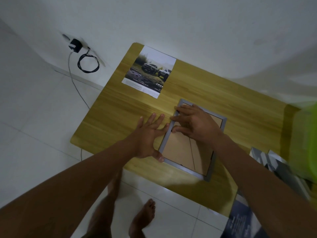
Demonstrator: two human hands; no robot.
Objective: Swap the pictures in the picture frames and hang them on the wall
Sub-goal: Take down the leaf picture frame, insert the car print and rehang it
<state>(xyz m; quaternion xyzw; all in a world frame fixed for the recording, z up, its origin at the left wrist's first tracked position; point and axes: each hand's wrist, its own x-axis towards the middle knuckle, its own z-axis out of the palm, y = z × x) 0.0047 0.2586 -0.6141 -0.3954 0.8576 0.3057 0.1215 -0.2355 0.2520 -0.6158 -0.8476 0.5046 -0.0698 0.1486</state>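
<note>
Surface: a wooden table (214, 93) is seen from above.
Room: white floor tiles (34, 117) are laid around the table; a white wall (188, 23) is met at its far side.
Counted on the table: one picture frame (180, 148), one loose printed picture (151, 71), two hands.
Picture frame: laid face down near the table's near edge, brown backing up.
Printed picture: laid flat at the table's far left corner, trucks shown.
Left hand (147, 134): pressed flat on the table, fingers spread apart, thumb tip set against the frame's corner.
Right hand (197, 124): laid on the backing, fingers nearly straight, tips on the grey rail, thumb held apart.
Off the table's left: one charger (75, 45) and one coiled cable (88, 63) are seen.
At the table's right end: one blurred green object (307, 143).
</note>
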